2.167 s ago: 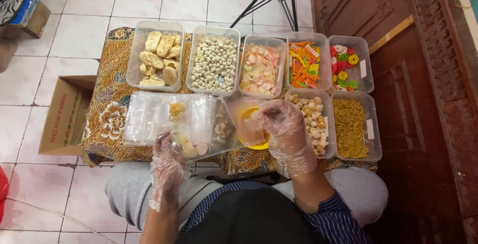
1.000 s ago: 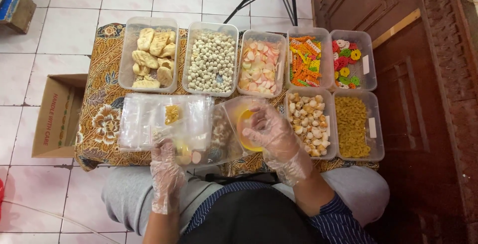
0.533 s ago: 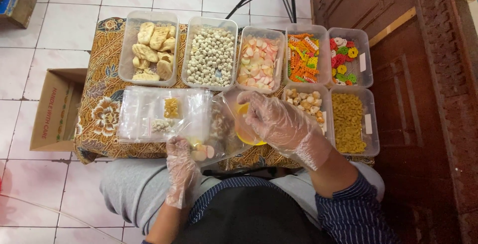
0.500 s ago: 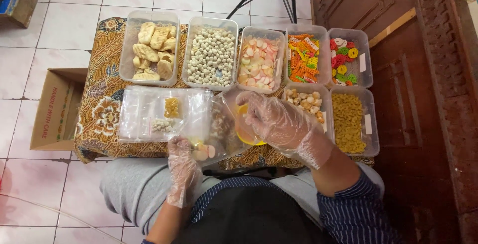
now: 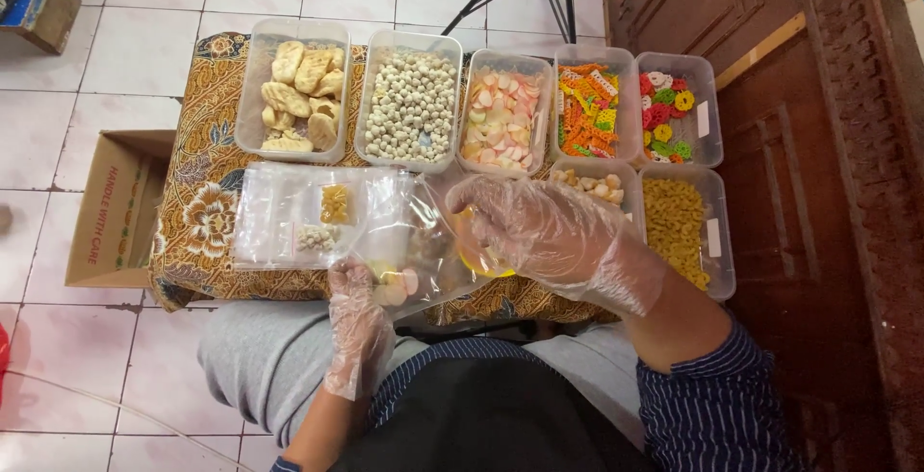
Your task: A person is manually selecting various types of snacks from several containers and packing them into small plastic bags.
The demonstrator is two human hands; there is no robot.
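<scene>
Fingers (image 5: 358, 278) of the gloved left hand (image 5: 358, 323) pinch the near corner of a clear plastic bag (image 5: 414, 251) at lower centre of the frame. The bag's long axis slants up-right, mouth toward the gloved right hand (image 5: 549, 231), whose curled fingers hide a yellow bowl (image 5: 474, 258); their grip is unclear.
</scene>
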